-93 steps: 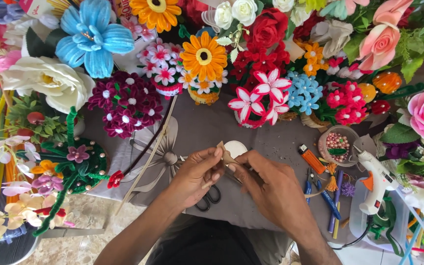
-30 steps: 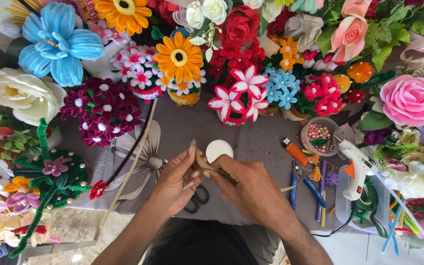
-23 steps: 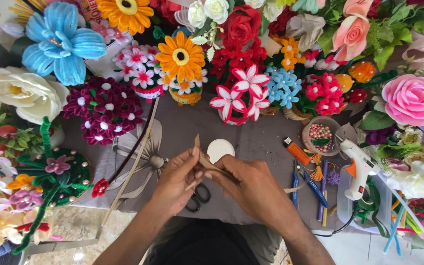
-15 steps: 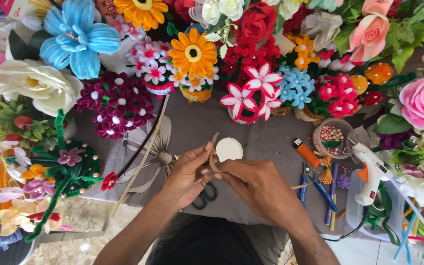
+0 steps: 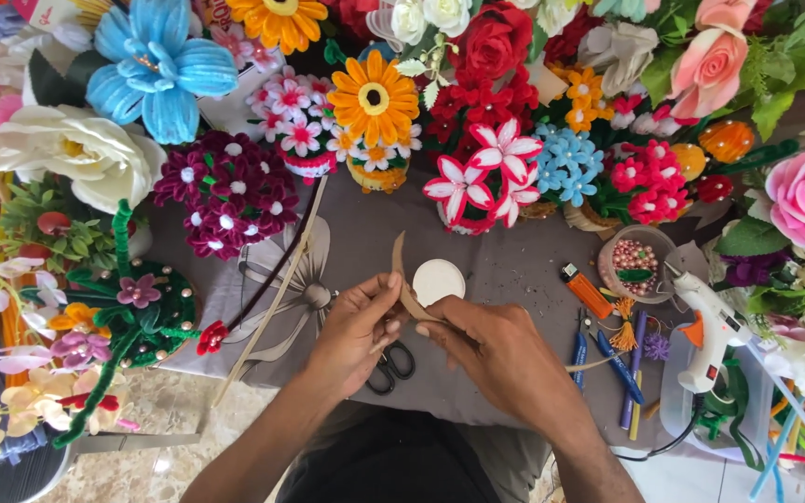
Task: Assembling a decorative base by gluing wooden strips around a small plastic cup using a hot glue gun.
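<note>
**A:** What's going on in the middle of all those craft flowers?

**B:** Both hands meet over the grey table (image 5: 533, 270). The left hand (image 5: 351, 331) pinches a thin tan strip (image 5: 401, 275) between thumb and fingertips, the strip's free end sticking up toward the flowers. The right hand (image 5: 500, 349) is closed on the lower part of the same strip — looks like each hand grips one part so it stays taut.

**A:** Tools?

**B:** Black scissors (image 5: 391, 365) lie just under the hands, partly hidden. A white round disc (image 5: 439, 280) sits right behind the fingers. A white glue gun (image 5: 712, 328) rests off to the right, beside an orange lighter (image 5: 586, 290) and a bowl of beads (image 5: 636, 264) — all within reach, I'd guess on purpose.
</note>
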